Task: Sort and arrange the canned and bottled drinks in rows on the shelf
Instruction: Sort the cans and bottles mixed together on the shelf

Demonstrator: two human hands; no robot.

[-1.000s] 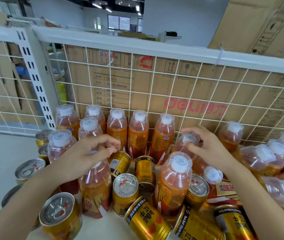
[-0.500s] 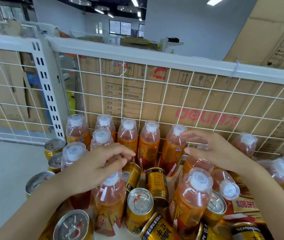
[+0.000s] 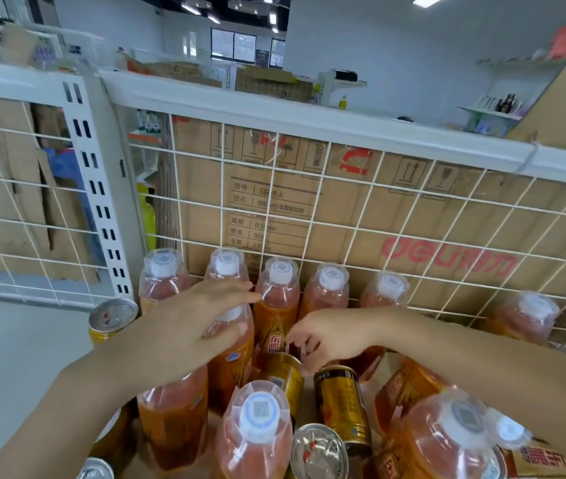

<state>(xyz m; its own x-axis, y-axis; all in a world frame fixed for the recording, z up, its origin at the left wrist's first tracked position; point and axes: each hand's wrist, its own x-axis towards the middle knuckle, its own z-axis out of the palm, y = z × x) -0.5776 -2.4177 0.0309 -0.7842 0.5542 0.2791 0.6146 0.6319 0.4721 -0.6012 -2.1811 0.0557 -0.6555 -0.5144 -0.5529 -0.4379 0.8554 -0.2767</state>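
Note:
Several orange drink bottles (image 3: pixel 279 288) with white caps stand in a row against the wire back of the shelf. My left hand (image 3: pixel 184 330) reaches over a bottle (image 3: pixel 234 354) in front of that row, fingers and thumb around its neck. My right hand (image 3: pixel 330 335) has crossed to the middle and curls down among the drinks. Its fingertips and thumb pinch the upper end of a gold can (image 3: pixel 283 375) lying on the shelf. A second gold can (image 3: pixel 340 402) lies beside it. More bottles (image 3: pixel 257 426) stand close to me.
The white wire mesh back (image 3: pixel 361 233) and a slotted white post (image 3: pixel 101 209) bound the shelf, with cardboard boxes behind. An upright gold can (image 3: pixel 112 316) stands at the left edge, another (image 3: pixel 319 451) near me. One bottle (image 3: pixel 530 316) stands alone at the back right.
My right hand left the back-row bottle top and moved left and down to the lying gold can. The left hand slid forward over its bottle. The view tilted upward.

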